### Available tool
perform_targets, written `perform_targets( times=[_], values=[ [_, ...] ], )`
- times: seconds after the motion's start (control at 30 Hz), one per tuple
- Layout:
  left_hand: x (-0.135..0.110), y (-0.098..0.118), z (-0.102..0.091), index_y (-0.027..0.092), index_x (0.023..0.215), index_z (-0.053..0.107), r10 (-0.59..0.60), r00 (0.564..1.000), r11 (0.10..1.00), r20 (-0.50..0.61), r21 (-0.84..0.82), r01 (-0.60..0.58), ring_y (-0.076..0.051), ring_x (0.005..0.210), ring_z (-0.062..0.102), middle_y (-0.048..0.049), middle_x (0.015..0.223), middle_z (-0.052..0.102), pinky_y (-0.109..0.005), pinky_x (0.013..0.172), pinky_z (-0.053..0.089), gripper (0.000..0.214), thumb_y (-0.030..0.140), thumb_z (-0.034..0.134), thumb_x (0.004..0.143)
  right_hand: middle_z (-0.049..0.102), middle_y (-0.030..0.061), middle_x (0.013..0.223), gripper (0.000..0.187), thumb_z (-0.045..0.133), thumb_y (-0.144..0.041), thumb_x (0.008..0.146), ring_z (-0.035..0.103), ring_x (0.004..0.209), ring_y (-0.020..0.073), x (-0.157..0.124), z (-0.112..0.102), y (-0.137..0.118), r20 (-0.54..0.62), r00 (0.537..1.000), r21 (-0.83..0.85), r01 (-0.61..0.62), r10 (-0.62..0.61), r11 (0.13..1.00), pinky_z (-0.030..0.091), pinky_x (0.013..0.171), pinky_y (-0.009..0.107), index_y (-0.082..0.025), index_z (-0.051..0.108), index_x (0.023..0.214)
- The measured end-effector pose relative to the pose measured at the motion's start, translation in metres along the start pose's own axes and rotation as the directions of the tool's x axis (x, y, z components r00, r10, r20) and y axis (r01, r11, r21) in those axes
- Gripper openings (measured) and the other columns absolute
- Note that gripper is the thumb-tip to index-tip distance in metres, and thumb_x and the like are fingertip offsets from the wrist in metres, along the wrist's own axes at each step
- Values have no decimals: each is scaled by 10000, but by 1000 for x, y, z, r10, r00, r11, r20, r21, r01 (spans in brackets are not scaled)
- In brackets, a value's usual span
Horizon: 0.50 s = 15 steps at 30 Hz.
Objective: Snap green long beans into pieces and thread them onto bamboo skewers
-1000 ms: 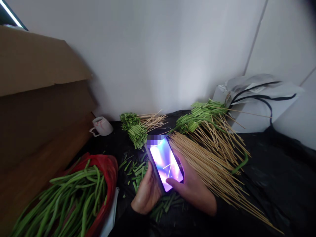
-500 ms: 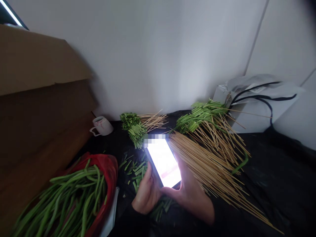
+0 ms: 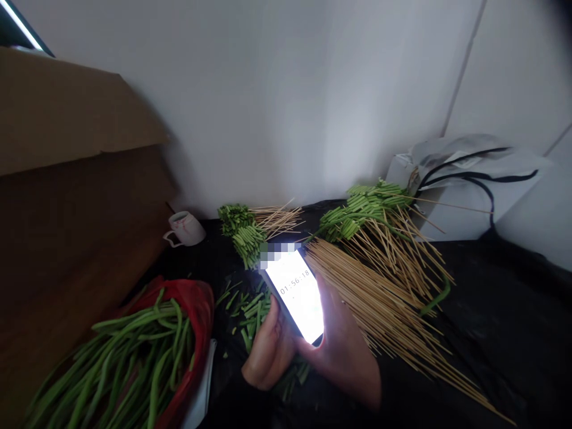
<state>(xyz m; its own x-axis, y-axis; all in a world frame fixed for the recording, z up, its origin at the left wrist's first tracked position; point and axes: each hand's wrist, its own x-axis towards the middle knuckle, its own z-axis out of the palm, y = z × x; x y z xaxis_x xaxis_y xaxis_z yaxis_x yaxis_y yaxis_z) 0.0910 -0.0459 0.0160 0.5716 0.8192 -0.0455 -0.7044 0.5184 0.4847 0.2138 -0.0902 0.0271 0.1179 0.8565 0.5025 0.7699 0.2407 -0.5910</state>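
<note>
Both my hands hold a phone (image 3: 295, 294) with a bright white screen showing a timer. My left hand (image 3: 268, 351) wraps its left edge and underside. My right hand (image 3: 342, 348) cups the phone's right edge and lower corner. Beneath the hands lie cut green bean pieces (image 3: 248, 310) on black plastic sheeting (image 3: 491, 322). A spread of bare bamboo skewers (image 3: 379, 304) lies just right of the phone.
A red bag of long green beans (image 3: 134, 357) sits at lower left. Skewered bean bundles (image 3: 245, 235) and a second pile (image 3: 357, 211) lie behind. A white mug (image 3: 184, 228) stands by a cardboard box (image 3: 67, 149). A white bag (image 3: 465, 185) leans at back right.
The phone screen changed from a purple picture to plain white, now showing a timer. My right thumb came off the screen and moved to the phone's lower edge.
</note>
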Motion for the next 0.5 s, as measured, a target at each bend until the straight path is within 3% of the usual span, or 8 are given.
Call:
perform_targets(
  times=[0.13,0.33,0.43,0.5],
  values=[
    [0,0,1,180,1345,572,-27,1000,1000,6,14,27,-229,1443,285,-48,1451,517,-381,1213,140,566,471,227,1004,521,191,1336,913,654,-300,740,575,1128,391,-3,3,1,40,996,14,-78,77,997,520,910,568,-194,180,1513],
    [1,-5,-5,197,1317,588,-31,999,998,18,50,30,-218,1391,373,-49,1407,559,-376,1184,202,501,422,260,1011,537,197,1297,842,614,-223,764,573,1120,365,0,-2,8,21,999,-40,-33,34,999,527,894,545,-160,210,1500],
    [-2,-4,-7,211,1205,649,-77,997,991,-1,109,77,-229,1181,566,-72,1185,677,-424,1099,330,405,387,346,1002,529,183,1314,857,609,-187,741,551,1158,352,0,-15,16,-25,1000,-71,12,-14,997,515,924,537,-162,210,1499],
    [-4,-1,-7,228,1199,637,-92,996,986,-7,135,93,-227,1076,612,-75,1107,686,-441,1015,407,345,369,403,988,514,172,1341,869,608,-188,733,525,1201,346,-1,-28,27,-74,996,-98,48,-55,994,494,964,532,-168,203,1502]
  ],
)
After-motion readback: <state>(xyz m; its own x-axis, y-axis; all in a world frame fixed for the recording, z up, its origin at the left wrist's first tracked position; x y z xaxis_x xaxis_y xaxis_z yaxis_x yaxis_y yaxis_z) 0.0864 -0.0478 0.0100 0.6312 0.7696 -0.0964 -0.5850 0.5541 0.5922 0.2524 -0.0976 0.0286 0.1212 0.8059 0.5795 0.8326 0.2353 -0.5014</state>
